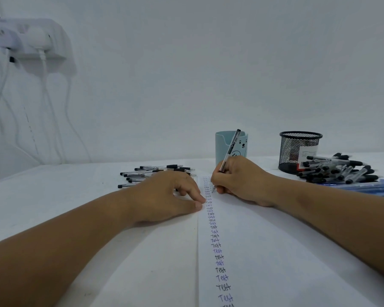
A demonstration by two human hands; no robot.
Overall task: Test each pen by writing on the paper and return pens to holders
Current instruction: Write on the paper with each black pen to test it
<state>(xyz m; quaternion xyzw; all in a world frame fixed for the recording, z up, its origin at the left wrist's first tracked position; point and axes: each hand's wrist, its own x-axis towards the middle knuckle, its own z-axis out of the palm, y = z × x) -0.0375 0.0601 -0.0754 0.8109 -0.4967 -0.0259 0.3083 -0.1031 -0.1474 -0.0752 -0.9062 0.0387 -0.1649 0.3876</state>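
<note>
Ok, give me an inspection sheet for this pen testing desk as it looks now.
Surface: white table, white paper sheet with a column of "Test" words.
Job's things: clear black-capped pen; light blue bear cup; black mesh holder; pen group at left, pen pile at right.
Clutter: blue sleeve.
Grippers: right hand holds pen; left hand rests on paper.
Cables: white cords from wall socket.
Surroundings: white wall.

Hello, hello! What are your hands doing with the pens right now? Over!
Right hand gripping pen, tip down on paper. Left hand resting on the paper's edge. Mesh holder and blue cup waiting behind. Nothing in the way.
</note>
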